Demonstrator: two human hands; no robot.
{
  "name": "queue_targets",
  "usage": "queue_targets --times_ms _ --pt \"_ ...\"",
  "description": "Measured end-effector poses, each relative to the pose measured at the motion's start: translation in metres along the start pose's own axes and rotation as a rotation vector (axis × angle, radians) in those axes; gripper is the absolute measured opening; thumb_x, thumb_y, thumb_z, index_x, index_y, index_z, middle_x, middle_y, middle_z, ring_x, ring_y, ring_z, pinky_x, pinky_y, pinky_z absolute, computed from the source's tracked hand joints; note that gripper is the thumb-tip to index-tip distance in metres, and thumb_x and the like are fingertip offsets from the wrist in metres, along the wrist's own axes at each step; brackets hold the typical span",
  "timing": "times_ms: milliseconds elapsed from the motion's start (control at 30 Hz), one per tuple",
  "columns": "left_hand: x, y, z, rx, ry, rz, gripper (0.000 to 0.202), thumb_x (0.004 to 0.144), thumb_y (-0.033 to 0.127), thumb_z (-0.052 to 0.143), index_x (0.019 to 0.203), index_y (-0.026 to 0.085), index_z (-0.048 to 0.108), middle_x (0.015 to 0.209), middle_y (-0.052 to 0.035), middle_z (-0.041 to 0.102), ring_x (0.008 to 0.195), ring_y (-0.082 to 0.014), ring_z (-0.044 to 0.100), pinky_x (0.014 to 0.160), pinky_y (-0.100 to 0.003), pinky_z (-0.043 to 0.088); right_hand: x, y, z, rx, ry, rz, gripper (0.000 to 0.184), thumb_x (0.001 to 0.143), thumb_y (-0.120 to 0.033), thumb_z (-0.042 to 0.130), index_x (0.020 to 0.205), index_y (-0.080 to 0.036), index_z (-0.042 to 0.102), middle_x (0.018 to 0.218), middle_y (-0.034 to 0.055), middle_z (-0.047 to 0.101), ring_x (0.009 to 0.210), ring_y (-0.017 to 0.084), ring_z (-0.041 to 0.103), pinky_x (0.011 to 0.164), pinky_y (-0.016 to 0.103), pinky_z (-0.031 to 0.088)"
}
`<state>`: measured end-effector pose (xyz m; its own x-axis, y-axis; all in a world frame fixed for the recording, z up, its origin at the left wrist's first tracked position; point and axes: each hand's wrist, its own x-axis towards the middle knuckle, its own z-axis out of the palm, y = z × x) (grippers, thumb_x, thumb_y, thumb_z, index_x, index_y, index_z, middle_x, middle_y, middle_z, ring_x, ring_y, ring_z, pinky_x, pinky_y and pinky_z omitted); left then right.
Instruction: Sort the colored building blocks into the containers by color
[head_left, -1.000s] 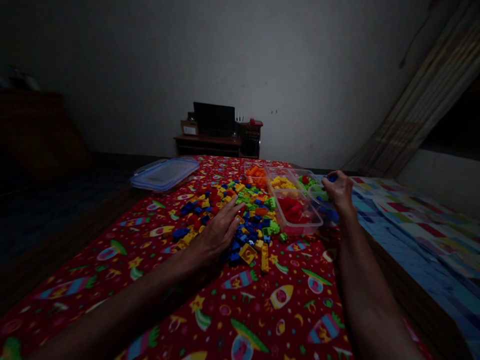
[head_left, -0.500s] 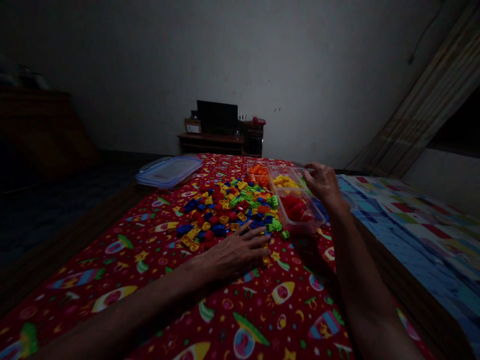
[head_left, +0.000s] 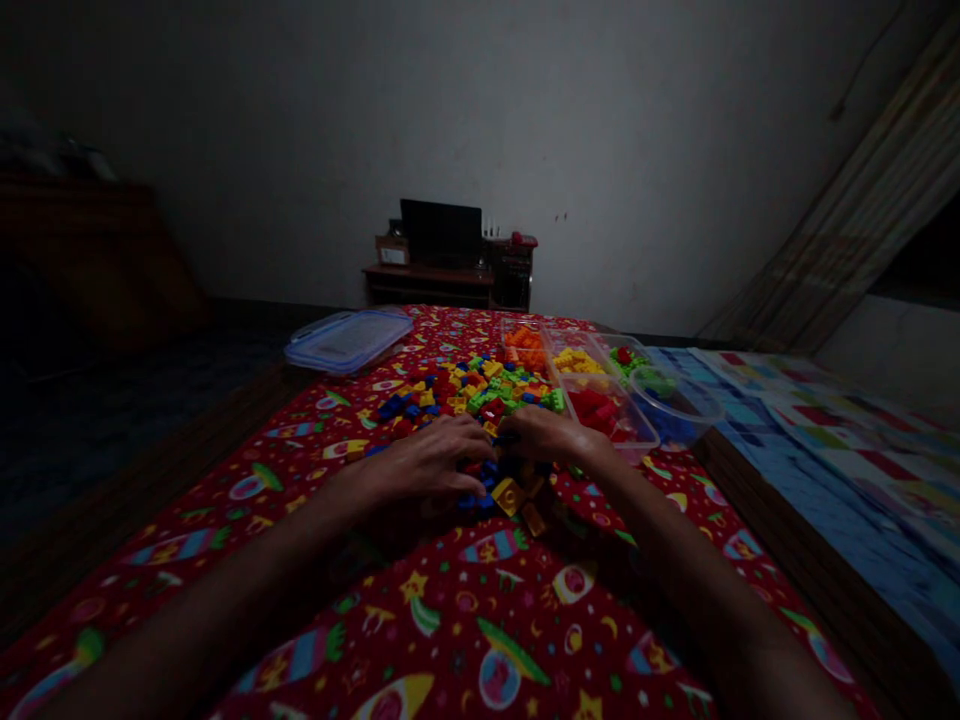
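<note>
A pile of mixed toy building bricks (head_left: 487,380), in red, blue, yellow, green and orange, lies on the red patterned cloth (head_left: 450,605). Over its near left side rests my left hand (head_left: 442,458), open, its fingers bent over the bricks and the thumb apart. My right hand (head_left: 544,435) reaches into the near right of the pile with fingers closed downward. Something dark shows at those fingertips, but what they hold is hidden. Just below the hands lie yellow bricks (head_left: 508,496) and a few blue bricks (head_left: 480,495).
Right of the pile stand clear containers with sorted orange bricks (head_left: 525,347), yellow bricks (head_left: 576,361), red bricks (head_left: 598,410) and green bricks (head_left: 628,362). A round clear tub (head_left: 679,408) holds blue bricks. A blue-rimmed lid (head_left: 349,342) lies at the far left.
My right hand has come from the green-brick container back to the pile. My left hand has shifted left and curled over the bricks; yellow and blue bricks now lie nearer me.
</note>
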<state>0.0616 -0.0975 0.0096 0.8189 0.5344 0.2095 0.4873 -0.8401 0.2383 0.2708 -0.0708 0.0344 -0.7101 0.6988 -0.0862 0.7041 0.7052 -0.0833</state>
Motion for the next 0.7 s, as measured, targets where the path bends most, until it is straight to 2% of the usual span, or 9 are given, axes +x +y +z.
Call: queue_targets --times_ms 100,233,300,400,567,633,700 --pt "-0.001 0.014 0.009 0.102 -0.025 -0.022 0.044 0.071 0.048 0.071 0.109 0.027 0.061 0.120 -0.0066 0.056 0.113 -0.0263 0.049 0.094 -0.039 0.038 0.002 0.001 0.007 -0.026 -0.037 -0.010 0.030 0.080 -0.016 0.053 0.108 -0.012 0.065 0.100 0.0127 0.068 0.089 0.019 0.062 0.067 0.022 0.040" --pt "-0.001 0.019 0.012 0.229 -0.027 -0.069 0.027 0.082 0.024 0.059 0.110 0.025 0.058 0.118 -0.0063 0.056 0.108 -0.0242 0.050 0.092 -0.038 0.037 0.005 0.002 0.016 0.005 0.029 0.009 0.033 0.080 -0.014 0.052 0.111 -0.011 0.062 0.102 0.0142 0.067 0.092 0.020 0.062 0.070 0.024 0.041" --pt "0.000 0.013 0.009 0.248 -0.028 -0.093 0.025 0.083 0.018 0.054 0.106 0.023 0.059 0.111 -0.0051 0.060 0.101 -0.0214 0.054 0.090 -0.035 0.037 0.007 0.004 0.020 0.022 0.056 -0.002 0.035 0.079 -0.013 0.052 0.112 -0.011 0.061 0.102 0.0135 0.067 0.092 0.020 0.062 0.071 0.024 0.042" --pt "-0.001 -0.002 0.003 0.247 -0.015 -0.137 0.019 0.081 0.018 0.053 0.098 0.021 0.062 0.102 -0.0042 0.063 0.093 -0.0194 0.057 0.086 -0.032 0.038 0.008 0.006 0.019 0.043 0.075 -0.017 0.036 0.076 -0.012 0.054 0.110 -0.013 0.063 0.097 0.0113 0.068 0.088 0.019 0.062 0.070 0.023 0.041" --pt "-0.006 -0.026 0.005 0.193 0.082 -0.205 0.020 0.081 0.019 0.053 0.098 0.020 0.063 0.099 -0.0045 0.067 0.095 -0.0195 0.058 0.088 -0.032 0.040 0.001 0.007 0.004 0.143 0.051 0.047 0.026 0.073 -0.008 0.052 0.091 -0.012 0.070 0.079 0.0078 0.067 0.067 0.015 0.057 0.058 0.023 0.036" --pt "-0.007 -0.032 0.006 0.153 0.139 -0.205 0.023 0.080 0.023 0.054 0.102 0.021 0.064 0.102 -0.0045 0.067 0.098 -0.0198 0.058 0.092 -0.033 0.039 -0.001 0.008 -0.001 0.171 0.092 0.050 0.024 0.074 -0.004 0.050 0.084 -0.011 0.070 0.072 0.0065 0.065 0.061 0.012 0.052 0.057 0.023 0.034" --pt "-0.007 -0.033 0.004 0.099 0.188 -0.228 0.026 0.080 0.026 0.053 0.103 0.021 0.065 0.101 -0.0045 0.068 0.097 -0.0201 0.059 0.091 -0.033 0.040 0.000 0.008 -0.001 0.165 0.196 0.014 0.024 0.076 -0.002 0.047 0.081 -0.010 0.069 0.069 0.0053 0.063 0.059 0.010 0.048 0.057 0.022 0.033"
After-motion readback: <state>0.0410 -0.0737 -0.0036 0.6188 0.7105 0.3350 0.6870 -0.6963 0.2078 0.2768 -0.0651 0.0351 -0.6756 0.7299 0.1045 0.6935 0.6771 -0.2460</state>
